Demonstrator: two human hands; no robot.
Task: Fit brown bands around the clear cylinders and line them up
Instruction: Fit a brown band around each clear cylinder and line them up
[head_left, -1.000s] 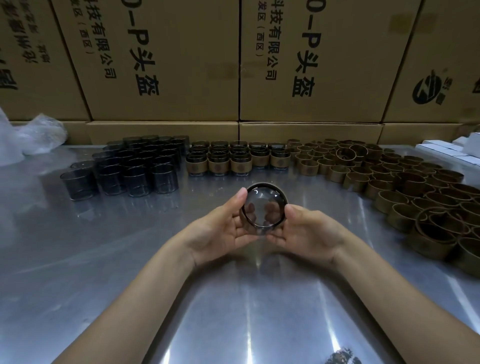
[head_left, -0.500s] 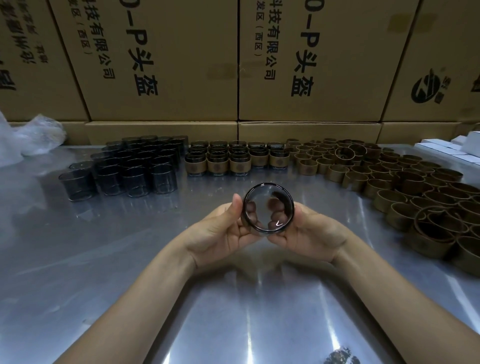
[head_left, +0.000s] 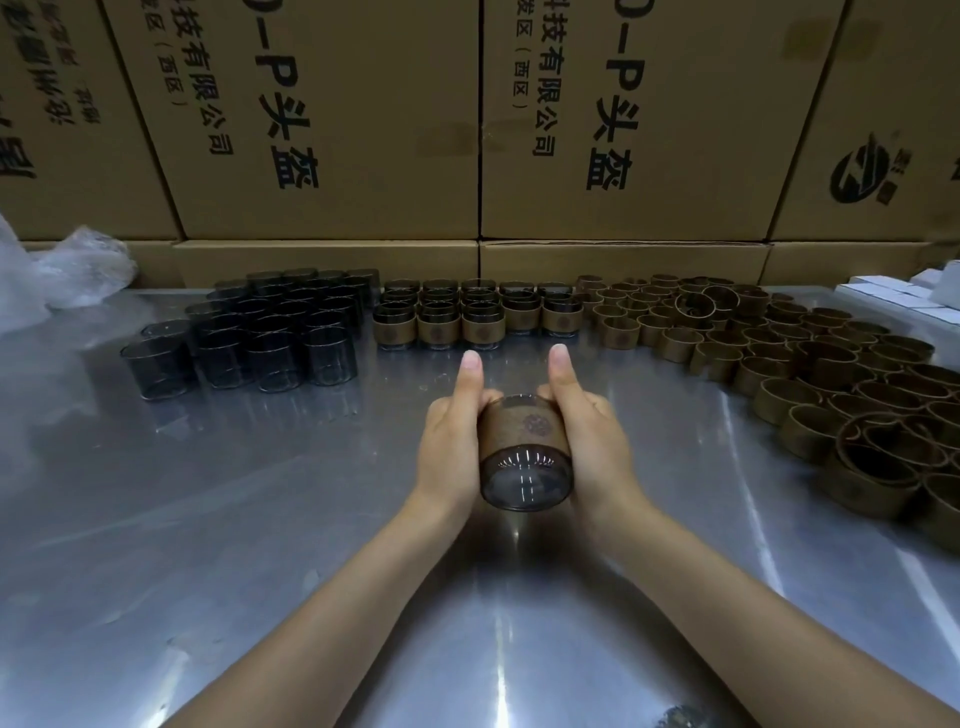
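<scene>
Banded glass cylinder (head_left: 524, 452), clamped between left hand (head_left: 451, 447) and right hand (head_left: 592, 447), long axis running 12 to 6 o'clock, with the finished row (head_left: 475, 325) at 12 o'clock on the counter (head_left: 260, 519), equally near either hand.

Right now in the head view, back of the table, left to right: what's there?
Crumpled clear plastic bag → bare clear cylinders → banded cylinders → loose brown bands → white boxes. In front, both hands hold one banded cylinder.

Brown band (head_left: 524, 434), dark round emblem (head_left: 538, 424)
</scene>
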